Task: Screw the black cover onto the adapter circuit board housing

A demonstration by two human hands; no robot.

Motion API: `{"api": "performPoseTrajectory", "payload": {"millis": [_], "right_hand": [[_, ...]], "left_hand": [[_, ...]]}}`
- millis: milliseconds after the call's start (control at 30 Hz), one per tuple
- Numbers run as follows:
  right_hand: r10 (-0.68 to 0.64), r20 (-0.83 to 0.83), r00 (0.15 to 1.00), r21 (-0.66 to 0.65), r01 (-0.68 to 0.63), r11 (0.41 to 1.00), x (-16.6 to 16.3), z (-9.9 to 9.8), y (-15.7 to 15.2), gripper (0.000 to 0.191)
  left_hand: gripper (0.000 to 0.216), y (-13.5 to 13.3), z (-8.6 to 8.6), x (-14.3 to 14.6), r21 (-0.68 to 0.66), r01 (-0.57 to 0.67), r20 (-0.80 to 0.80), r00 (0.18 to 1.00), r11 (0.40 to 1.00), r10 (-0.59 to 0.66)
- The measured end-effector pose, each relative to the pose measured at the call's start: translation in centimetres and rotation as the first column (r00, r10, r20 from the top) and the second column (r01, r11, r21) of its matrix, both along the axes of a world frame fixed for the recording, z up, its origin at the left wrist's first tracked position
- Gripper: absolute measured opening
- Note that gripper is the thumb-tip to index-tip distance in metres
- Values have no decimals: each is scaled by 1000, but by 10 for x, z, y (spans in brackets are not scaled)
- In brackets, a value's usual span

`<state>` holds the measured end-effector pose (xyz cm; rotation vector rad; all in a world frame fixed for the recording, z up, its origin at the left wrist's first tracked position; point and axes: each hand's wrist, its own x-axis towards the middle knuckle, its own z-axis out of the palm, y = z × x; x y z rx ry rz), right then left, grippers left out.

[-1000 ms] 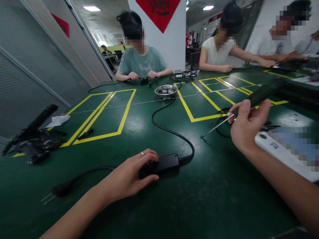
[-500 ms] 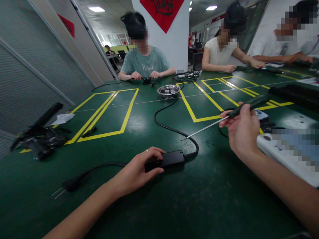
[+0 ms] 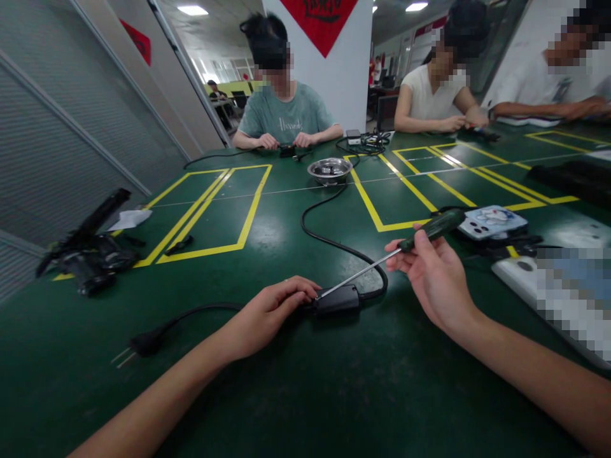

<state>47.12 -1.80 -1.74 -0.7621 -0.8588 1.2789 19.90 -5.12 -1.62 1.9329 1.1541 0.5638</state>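
A black box-shaped power adapter (image 3: 338,300) lies on the green table, a cable leaving each end. My left hand (image 3: 270,312) is closed around its left end, thumb and fingers pinched near where the cable enters; the fingers hide that end. In my right hand (image 3: 432,264) is a screwdriver (image 3: 363,270) with a dark green handle, gripped between thumb and fingers. Its long metal shaft slants down to the left, and the tip meets the adapter's top near my left fingertips. The two-pin plug (image 3: 146,342) rests at the left.
A metal bowl (image 3: 329,170) with small parts stands farther back. To the right are a phone (image 3: 496,221) and a white device (image 3: 520,277); dark tools and bagged items (image 3: 93,254) lie left. Yellow tape marks the table. Several people sit across from me.
My right hand has moved left and down, bringing the screwdriver tip from above the cable onto the adapter. My left fingers have drawn back toward the adapter's left end and closed together.
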Motion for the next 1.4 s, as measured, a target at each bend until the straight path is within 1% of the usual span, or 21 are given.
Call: {"api": "performPoseTrajectory", "payload": {"millis": [233, 433, 633, 733, 933, 1033, 1233, 1400], "right_hand": [[6, 35, 999, 4, -6, 1000, 0, 1, -1, 23], [39, 25, 999, 30, -40, 999, 0, 0, -4, 21], [14, 27, 1000, 39, -15, 999, 0, 4, -3, 22], [24, 25, 999, 47, -25, 999, 0, 5, -3, 22], [33, 24, 999, 49, -35, 998, 0, 4, -5, 20], [58, 46, 997, 61, -60, 996, -1, 2, -5, 18], [83, 60, 995, 60, -86, 994, -1, 0, -6, 18], [41, 43, 998, 58, -43, 997, 2, 2, -5, 17]], "left_hand": [[27, 2, 0, -1, -62, 5, 46, 999, 998, -2], [28, 3, 1, -2, -74, 16, 40, 999, 997, -13], [30, 3, 2, -2, -87, 26, 50, 999, 996, -21], [30, 3, 3, -1, -94, 19, 48, 999, 995, -14], [31, 4, 3, 0, -102, 18, 67, 998, 995, -12], [31, 4, 3, -1, -100, 13, 58, 998, 995, -7], [24, 2, 2, -1, -124, 25, 54, 998, 992, -18], [18, 1, -2, 2, -93, -7, 34, 999, 996, 10]]}}
